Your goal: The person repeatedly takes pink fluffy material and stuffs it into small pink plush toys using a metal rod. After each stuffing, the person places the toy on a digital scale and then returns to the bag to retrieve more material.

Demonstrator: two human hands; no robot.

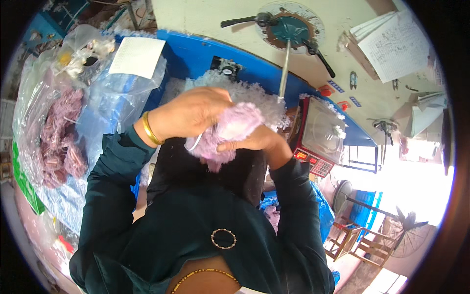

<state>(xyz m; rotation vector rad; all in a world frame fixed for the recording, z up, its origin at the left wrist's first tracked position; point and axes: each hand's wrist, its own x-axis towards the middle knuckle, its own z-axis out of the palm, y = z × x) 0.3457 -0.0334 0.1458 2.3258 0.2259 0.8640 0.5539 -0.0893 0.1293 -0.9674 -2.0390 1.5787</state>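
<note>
Holding a fluffy lilac pompom between them, both hands sit close together in front of the person's chest. The left hand curls over the top and left side of the pompom, fingers bent around it. A gold bangle sits on that wrist. The right hand is cupped under the pompom's right side, with its fingers pressed into the fluff. A thin white string loops out from under the left hand.

Just behind the pompom, a pile of white fluff lies on the blue bench. A red weighing scale with a clear tray stands near the bench's right edge. By the left edge, clear plastic bags hold more lilac pompoms. A white paper sheet lies on one bag.
</note>
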